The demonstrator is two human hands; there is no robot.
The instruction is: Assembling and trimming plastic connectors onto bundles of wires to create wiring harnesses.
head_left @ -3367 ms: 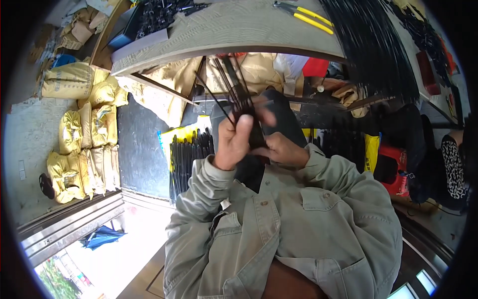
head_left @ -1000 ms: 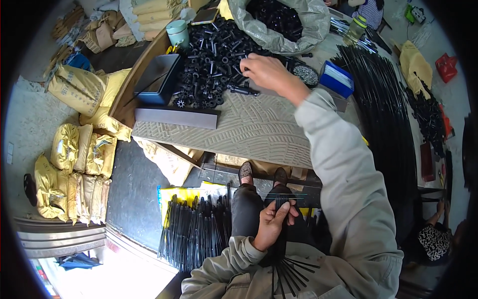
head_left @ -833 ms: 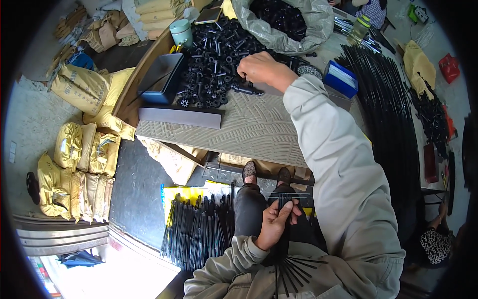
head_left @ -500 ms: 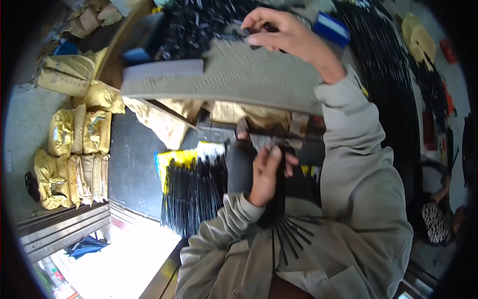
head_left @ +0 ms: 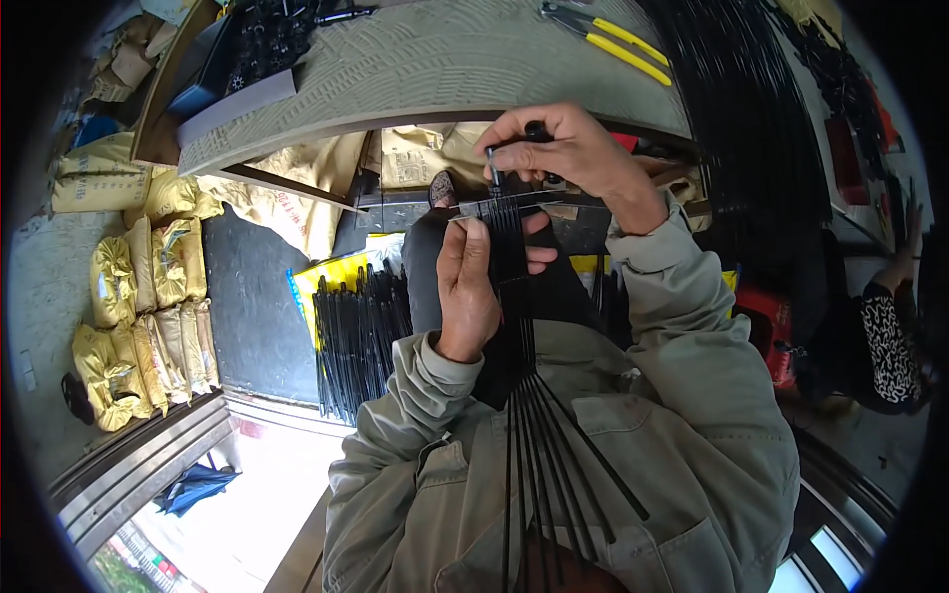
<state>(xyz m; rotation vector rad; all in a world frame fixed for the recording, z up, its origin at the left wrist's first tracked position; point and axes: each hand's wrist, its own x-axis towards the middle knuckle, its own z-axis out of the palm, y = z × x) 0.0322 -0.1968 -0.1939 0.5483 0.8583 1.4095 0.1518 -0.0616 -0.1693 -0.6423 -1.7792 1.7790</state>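
A bundle of thin black rods [head_left: 508, 252] lies in my left hand [head_left: 470, 296], which is closed round it over my lap. Toward my body their lower ends fan out; at the far end they stand close together. My right hand [head_left: 578, 163] is right at those far ends, its fingers closed on small black parts [head_left: 536, 130]. One part appears to meet a rod tip; whether it is fitted on cannot be made out. Beyond my hands, yellow-handled pliers [head_left: 628, 51] lie on the textured grey tabletop [head_left: 425, 64].
A pile of small black parts [head_left: 272, 44] sits at the table's far left. Long black rods [head_left: 736, 119] are heaped on the right. More rods [head_left: 361, 341] stand by a yellow bag left of my legs. Tan sacks [head_left: 119, 282] line the left wall. Another person's patterned sleeve [head_left: 888, 346] shows far right.
My right hand has come down from over the tabletop to the rods' far ends. The view has shifted, bringing the pliers into sight. My left hand still grips the rods.
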